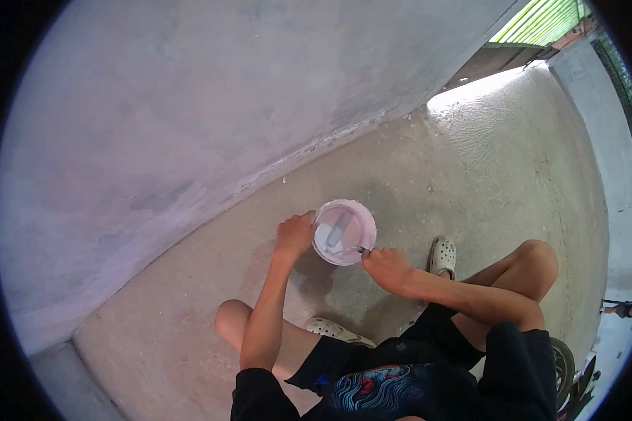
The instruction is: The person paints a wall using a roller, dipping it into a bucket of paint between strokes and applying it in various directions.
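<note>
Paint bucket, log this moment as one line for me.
left hand grips paint bucket rim | right hand holds roller lying in pale paint | bucket on concrete floor by wall

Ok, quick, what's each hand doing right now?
Left hand: closed on the paint bucket rim.
Right hand: closed on the tool handle.

Concrete floor (470,154), pale paint bucket (366,216) standing on it — two white clogs (442,256)

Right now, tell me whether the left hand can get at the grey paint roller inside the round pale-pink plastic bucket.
Probably yes: the left hand grips the open bucket beside the roller, nothing between them; the right hand holds its handle.
</note>
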Motion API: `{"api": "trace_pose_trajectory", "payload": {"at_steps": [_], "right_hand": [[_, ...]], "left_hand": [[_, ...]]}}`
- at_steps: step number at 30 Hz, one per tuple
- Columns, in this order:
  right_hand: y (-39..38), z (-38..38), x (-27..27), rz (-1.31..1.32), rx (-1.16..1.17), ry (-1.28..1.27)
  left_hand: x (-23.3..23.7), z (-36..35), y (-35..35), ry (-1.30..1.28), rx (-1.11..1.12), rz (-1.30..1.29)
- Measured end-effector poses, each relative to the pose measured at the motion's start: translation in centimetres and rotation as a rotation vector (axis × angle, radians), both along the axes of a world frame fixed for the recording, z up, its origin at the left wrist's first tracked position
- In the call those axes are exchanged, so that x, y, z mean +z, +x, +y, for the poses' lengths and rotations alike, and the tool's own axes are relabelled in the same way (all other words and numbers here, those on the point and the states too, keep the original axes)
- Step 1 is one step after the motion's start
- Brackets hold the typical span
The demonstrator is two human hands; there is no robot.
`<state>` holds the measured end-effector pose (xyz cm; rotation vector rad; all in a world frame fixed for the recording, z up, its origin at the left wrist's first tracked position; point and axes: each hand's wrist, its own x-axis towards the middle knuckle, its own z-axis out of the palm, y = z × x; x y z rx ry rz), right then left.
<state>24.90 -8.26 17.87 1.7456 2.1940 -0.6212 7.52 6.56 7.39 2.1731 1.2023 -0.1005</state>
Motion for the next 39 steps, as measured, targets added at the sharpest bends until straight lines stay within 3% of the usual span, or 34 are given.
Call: {"api": "trace_pose_trajectory", "payload": {"at_steps": [7,13,16,18,22,24,26,29,32,39], "right_hand": [[1.0,0.9,3.8,0.012,-0.002,-0.006],[3.2,0.4,7.1,0.145,-0.221,-0.114],[4.7,-0.7,7.9,0.311,-0.293,-0.170],[6.4,-1.5,7.7,0.536,-0.537,-0.389],[7.8,-1.6,11.7,0.516,-0.524,-0.425],[7.9,-0.1,15.8,0.393,-0.739,-0.620],[9.0,2.0,18.0,0.373,-0.674,-0.656],[11.3,4.1,17.9,0.309,-0.536,-0.725],[14.7,4.6,14.6,0.393,-0.445,-0.748],[21.2,7.5,4.5,0.648,-0.198,-0.942]], "left_hand": [[-0.4,0.3,0.1,-0.014,-0.024,0.035],[0.1,0.6,0.7,0.022,-0.031,0.022],[0.2,1.2,1.1,0.078,0.012,-0.034],[1.0,1.8,1.7,0.131,0.041,-0.108],[3.8,2.3,2.6,0.148,0.124,-0.165],[4.6,2.2,3.0,0.176,0.181,-0.212],[5.2,2.7,3.2,0.149,0.338,-0.325],[5.7,2.8,2.7,0.237,0.579,-0.449],[5.9,2.1,-0.6,0.309,0.678,-0.506],[11.1,-3.4,-4.8,0.285,0.820,-0.333]]}}
